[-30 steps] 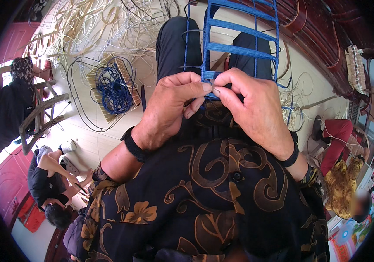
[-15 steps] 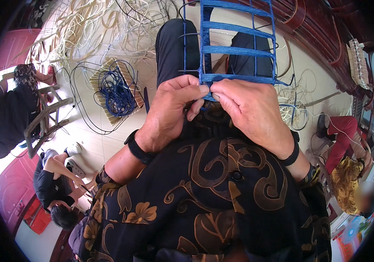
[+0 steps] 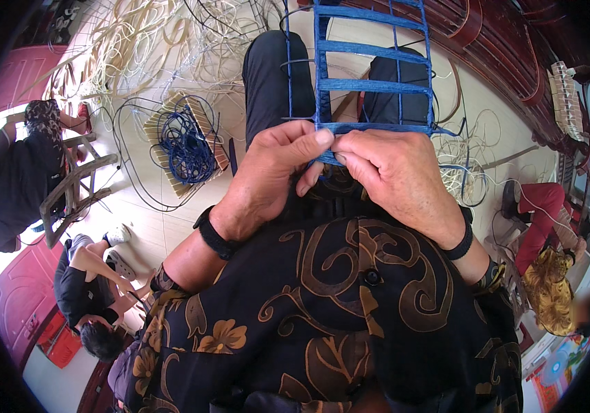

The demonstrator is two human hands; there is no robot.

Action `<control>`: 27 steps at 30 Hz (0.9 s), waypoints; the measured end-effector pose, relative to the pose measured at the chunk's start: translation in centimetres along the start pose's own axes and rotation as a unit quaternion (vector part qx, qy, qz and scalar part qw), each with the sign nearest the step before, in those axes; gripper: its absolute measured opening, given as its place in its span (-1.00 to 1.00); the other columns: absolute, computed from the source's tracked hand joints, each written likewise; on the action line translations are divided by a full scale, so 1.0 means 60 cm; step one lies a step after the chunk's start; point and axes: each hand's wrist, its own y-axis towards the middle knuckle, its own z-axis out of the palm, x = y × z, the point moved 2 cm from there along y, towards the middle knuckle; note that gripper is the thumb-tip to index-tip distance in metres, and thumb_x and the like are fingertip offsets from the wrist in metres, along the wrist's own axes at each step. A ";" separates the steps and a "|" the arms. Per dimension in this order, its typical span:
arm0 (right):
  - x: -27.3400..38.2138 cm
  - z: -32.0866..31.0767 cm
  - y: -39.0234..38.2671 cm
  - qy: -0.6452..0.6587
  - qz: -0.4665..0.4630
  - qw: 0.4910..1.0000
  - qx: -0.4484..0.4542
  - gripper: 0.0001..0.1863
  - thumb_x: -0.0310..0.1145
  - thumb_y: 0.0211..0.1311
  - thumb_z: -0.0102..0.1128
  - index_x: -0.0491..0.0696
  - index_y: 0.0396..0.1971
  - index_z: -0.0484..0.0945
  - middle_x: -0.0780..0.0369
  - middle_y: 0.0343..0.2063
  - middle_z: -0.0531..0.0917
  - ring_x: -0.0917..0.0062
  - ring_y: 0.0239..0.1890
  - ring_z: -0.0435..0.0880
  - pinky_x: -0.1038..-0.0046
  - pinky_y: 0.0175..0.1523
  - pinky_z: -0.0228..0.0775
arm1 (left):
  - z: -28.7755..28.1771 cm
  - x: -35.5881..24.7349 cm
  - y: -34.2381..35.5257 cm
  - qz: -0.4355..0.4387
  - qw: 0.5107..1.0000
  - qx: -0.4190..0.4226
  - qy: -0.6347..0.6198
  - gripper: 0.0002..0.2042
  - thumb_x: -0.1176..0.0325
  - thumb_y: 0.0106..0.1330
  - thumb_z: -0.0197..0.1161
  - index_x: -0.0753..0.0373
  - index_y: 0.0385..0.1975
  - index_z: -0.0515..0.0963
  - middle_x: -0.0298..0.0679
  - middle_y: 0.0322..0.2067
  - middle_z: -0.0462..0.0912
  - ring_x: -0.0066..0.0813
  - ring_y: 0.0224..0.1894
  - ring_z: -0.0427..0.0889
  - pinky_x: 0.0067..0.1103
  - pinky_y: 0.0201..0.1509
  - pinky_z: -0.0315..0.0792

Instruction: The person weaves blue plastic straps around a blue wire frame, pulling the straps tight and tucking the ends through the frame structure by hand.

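Note:
A blue frame wrapped in strips, with several crossbars like a small ladder, rests over my lap and reaches away between my knees. My left hand pinches its near left corner, thumb on top and fingers curled below. Close beside it, my right hand is closed, thumb and forefinger pressed together on the near end of the frame. The fingertips of both hands almost meet there. Any strand end between them is hidden by the fingers. Thin dark strands stick out from the frame's left side.
On the floor to the left, a slatted tray holds a tangle of blue strips. Loose pale strips lie heaped at the far left. A wooden stool frame stands left. Dark red carved furniture fills the far right. Other people sit at both sides.
The blue frame has shifted slightly, its near crossbar now a little lower. My left thumb has moved slightly up and right. Both hands stay closed at the same corner.

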 end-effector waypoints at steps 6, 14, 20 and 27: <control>-0.001 -0.005 -0.004 0.008 0.029 0.999 0.011 -0.92 -0.44 0.15 0.29 -0.10 -0.38 0.59 0.18 -0.53 0.63 0.32 -0.51 0.65 0.39 -0.41 0.43 | -0.001 0.006 0.001 0.003 1.000 0.004 0.030 -0.84 0.38 0.33 0.26 0.30 -0.47 0.59 -0.36 -0.69 0.50 -0.70 -0.69 0.37 -0.75 -0.66 0.18; -0.002 -0.009 -0.011 0.002 0.041 0.999 -0.016 -0.87 -0.40 0.19 0.29 -0.08 -0.41 0.51 0.18 -0.59 0.60 0.34 -0.56 0.62 0.41 -0.46 0.39 | 0.001 0.007 0.001 0.011 1.000 -0.013 0.004 -0.87 0.41 0.34 0.23 0.29 -0.45 0.54 -0.35 -0.66 0.50 -0.66 -0.68 0.40 -0.73 -0.65 0.21; -0.004 -0.011 -0.004 -0.005 0.037 0.999 -0.022 -0.83 -0.39 0.20 0.29 -0.07 -0.45 0.47 0.18 -0.64 0.57 0.36 -0.59 0.60 0.39 -0.50 0.35 | -0.001 0.006 0.003 0.006 1.000 -0.020 -0.005 -0.87 0.41 0.34 0.23 0.26 -0.44 0.51 -0.37 -0.66 0.47 -0.65 -0.66 0.39 -0.71 -0.62 0.22; -0.008 -0.021 0.009 0.013 0.050 0.999 0.003 -0.82 -0.38 0.19 0.29 -0.08 -0.47 0.46 0.18 -0.67 0.54 0.31 -0.60 0.58 0.39 -0.50 0.34 | -0.002 0.008 0.001 0.016 1.000 -0.001 -0.011 -0.88 0.38 0.37 0.21 0.27 -0.38 0.51 -0.37 -0.62 0.49 -0.67 -0.62 0.40 -0.72 -0.57 0.25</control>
